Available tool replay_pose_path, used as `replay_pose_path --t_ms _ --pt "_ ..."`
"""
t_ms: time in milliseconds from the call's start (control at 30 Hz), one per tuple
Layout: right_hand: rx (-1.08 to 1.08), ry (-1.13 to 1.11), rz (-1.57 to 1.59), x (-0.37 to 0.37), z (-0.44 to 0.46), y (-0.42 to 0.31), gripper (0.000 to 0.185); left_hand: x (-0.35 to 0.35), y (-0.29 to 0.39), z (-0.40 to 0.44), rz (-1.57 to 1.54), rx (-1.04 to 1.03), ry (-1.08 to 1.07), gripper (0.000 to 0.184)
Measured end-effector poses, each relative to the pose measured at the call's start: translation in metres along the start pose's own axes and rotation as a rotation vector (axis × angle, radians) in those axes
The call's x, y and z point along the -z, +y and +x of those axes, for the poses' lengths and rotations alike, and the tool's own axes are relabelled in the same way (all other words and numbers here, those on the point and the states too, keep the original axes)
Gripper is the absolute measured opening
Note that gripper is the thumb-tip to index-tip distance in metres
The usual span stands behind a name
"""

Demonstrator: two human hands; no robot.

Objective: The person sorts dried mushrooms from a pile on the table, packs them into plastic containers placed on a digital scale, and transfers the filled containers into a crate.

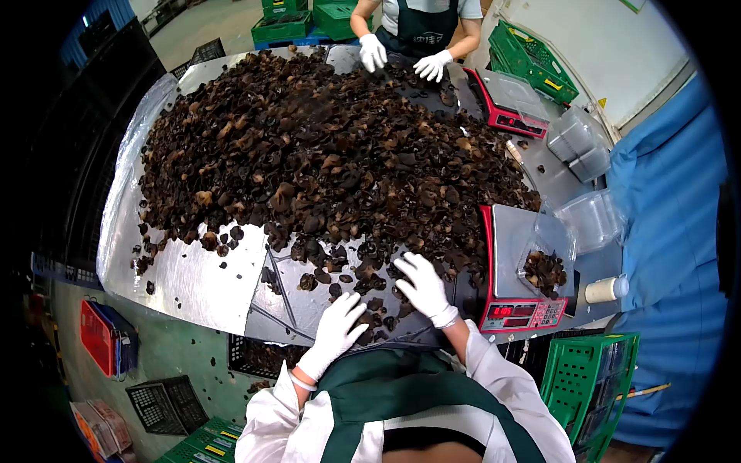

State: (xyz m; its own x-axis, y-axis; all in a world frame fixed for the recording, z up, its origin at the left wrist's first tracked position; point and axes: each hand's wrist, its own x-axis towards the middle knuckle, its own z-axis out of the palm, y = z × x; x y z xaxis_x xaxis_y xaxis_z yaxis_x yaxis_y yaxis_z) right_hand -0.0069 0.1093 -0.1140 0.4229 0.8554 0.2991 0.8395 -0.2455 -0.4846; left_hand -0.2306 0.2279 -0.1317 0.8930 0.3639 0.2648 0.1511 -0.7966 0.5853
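A broad heap of dark brown wood ear mushrooms (309, 147) covers much of the metal table. My left hand (334, 333), in a white glove, rests low at the table's near edge, fingers stretched out and a little apart. To its right and farther forward, my gloved right hand (422, 287) reaches to the heap's near edge with its fingers extended. Neither hand grips anything that I can see. A few loose wood ears (376, 312) lie between the two hands. Whatever is under the right palm is hidden.
Right of my hands, a red scale (509, 315) carries a clear tub of wood ears (545, 272). Behind it are a second scale (517, 123) and stacked clear tubs (579, 143). Across the table, a co-worker's gloved hands (373, 52) touch the heap. Green crates (590, 386) stand below right.
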Motion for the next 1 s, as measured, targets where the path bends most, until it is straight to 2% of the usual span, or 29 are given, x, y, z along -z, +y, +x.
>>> replay_pose_path --t_ms 33,100,167,233,300,367,433,467,500,600,700,767,800,900,933,1000 --pt "0.038 -0.095 -0.033 -0.004 -0.004 -0.004 0.034 -0.001 0.001 0.003 0.028 -0.044 -0.04 0.044" --pt "0.068 -0.166 0.114 -0.004 -0.013 -0.008 0.028 0.004 0.001 0.002 0.023 0.0 0.034 0.039" --pt "0.031 -0.03 0.212 0.007 -0.015 -0.01 0.017 0.01 -0.005 0.003 0.041 0.101 0.161 0.037" --pt "-0.084 0.0 0.27 0.015 -0.01 -0.004 0.017 0.012 -0.011 0.01 0.093 0.104 0.28 0.032" --pt "-0.019 0.022 0.243 0.017 0.014 -0.01 0.019 0.012 -0.012 0.028 -0.039 0.11 0.129 0.03" --pt "0.094 -0.049 0.138 0.006 0.041 -0.017 0.03 -0.002 -0.007 0.049 -0.019 0.056 0.136 0.038" --pt "0.225 -0.14 -0.005 -0.013 0.062 -0.019 0.043 -0.003 0.004 0.07 0.055 0.074 0.026 0.047" --pt "0.255 -0.222 -0.172 -0.024 0.068 -0.015 0.047 -0.011 -0.002 0.073 0.104 0.037 -0.035 0.052" --pt "0.267 -0.272 -0.246 -0.034 0.07 -0.012 0.045 -0.016 -0.008 0.073 0.141 0.002 -0.106 0.045" --pt "0.235 -0.261 -0.114 -0.035 0.062 0.003 0.035 -0.015 -0.009 0.061 0.109 0.018 -0.107 0.037" --pt "0.214 -0.199 0.037 -0.013 0.042 0.021 0.026 -0.002 -0.009 0.039 -0.069 0.08 0.047 0.027" --pt "0.239 -0.23 0.199 0.005 0.03 0.035 0.024 0.009 -0.009 0.023 -0.168 0.147 0.033 0.026" --pt "0.235 -0.305 0.198 0.011 0.025 0.042 0.023 0.015 -0.007 0.015 -0.232 0.19 0.039 0.028" --pt "0.126 -0.284 0.263 0.034 0.024 0.026 0.023 0.025 -0.004 -0.002 -0.241 0.223 0.109 0.031" --pt "0.107 -0.281 0.201 0.035 0.027 0.021 0.025 0.027 -0.006 -0.005 -0.206 0.225 0.113 0.04" --pt "0.138 -0.299 0.069 0.026 0.035 0.011 0.033 0.026 -0.008 -0.007 -0.182 0.234 0.106 0.044"
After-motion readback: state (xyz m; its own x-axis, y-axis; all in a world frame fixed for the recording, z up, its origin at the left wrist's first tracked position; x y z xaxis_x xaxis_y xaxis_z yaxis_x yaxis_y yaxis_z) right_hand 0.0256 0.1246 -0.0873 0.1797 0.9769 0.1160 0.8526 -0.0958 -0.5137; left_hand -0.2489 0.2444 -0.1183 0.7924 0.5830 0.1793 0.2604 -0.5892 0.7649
